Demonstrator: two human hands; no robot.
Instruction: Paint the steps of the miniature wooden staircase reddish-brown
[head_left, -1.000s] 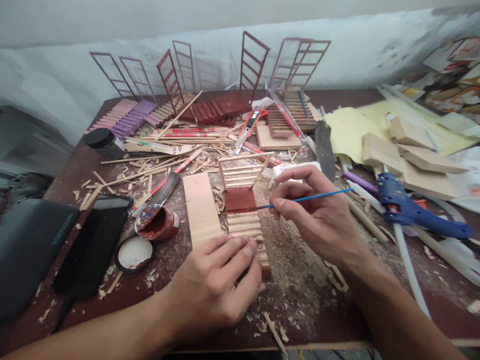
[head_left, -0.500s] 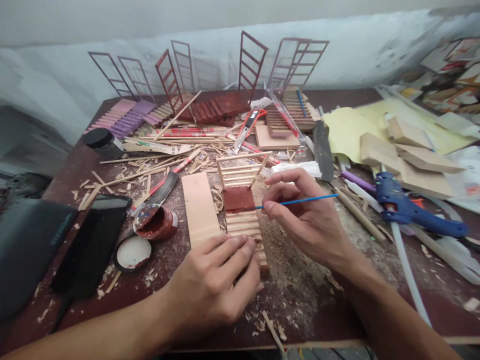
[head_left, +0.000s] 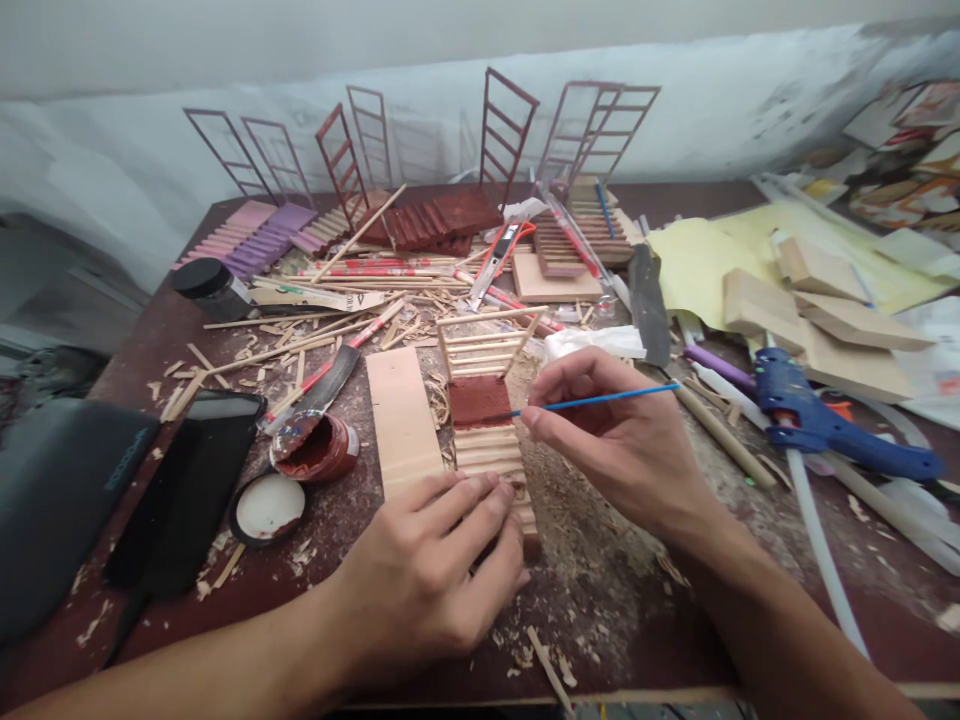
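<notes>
A miniature wooden staircase (head_left: 487, 450) lies in front of me, its ribbed steps bare wood. Red-brown paint covers the flat section (head_left: 478, 397) at its far end, where a small unpainted railing (head_left: 489, 345) stands up. My left hand (head_left: 439, 565) is closed over the near steps, hiding part of them. Between thumb and fingers, my right hand (head_left: 611, 430) pinches a thin blue paintbrush (head_left: 611, 397). The brush tip touches the near edge of the painted section. Left of the staircase are a pale wooden strip (head_left: 405, 415) and an opened jar of red-brown paint (head_left: 341, 450).
The jar's lid (head_left: 268, 507) and a black phone (head_left: 184, 490) lie at left. A blue glue gun (head_left: 795, 400) sits at right near wooden blocks (head_left: 840, 330). Behind are a utility knife (head_left: 495, 262), sticks, shavings and painted staircases (head_left: 427, 222) with upright railings.
My right hand's fingers have shifted slightly, and the brush stays at the painted section's near edge. The left hand keeps its place on the steps. The whole view has moved a little.
</notes>
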